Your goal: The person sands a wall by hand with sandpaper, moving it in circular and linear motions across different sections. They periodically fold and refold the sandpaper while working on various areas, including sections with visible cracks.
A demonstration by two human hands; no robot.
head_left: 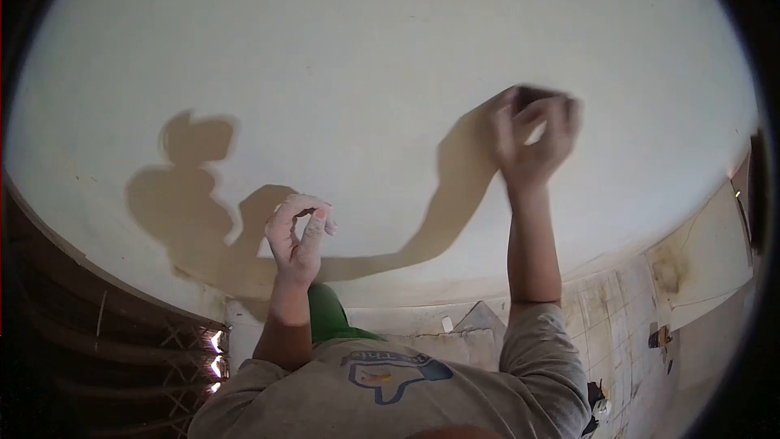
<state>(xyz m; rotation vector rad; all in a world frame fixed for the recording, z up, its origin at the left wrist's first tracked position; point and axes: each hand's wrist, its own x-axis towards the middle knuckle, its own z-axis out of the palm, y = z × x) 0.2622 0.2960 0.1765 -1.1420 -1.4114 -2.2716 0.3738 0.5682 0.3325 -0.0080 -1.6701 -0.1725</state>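
A large pale wall fills most of the head view. My right hand is raised against it at the upper right, fingers curled round a dark flat block that lies on the wall surface; motion blurs the hand and block. Lower and left of centre, my left hand is whitened with dust, its fingers bent and thumb raised, near the wall. Between those fingers shows a gap, and nothing in them can be made out. Shadows of both arms and the head fall on the wall.
A tiled floor with stains lies at the lower right, beside a pale stained panel. Dark latticework with bright gaps stands at the lower left. Grey slabs rest below the wall, close to my body.
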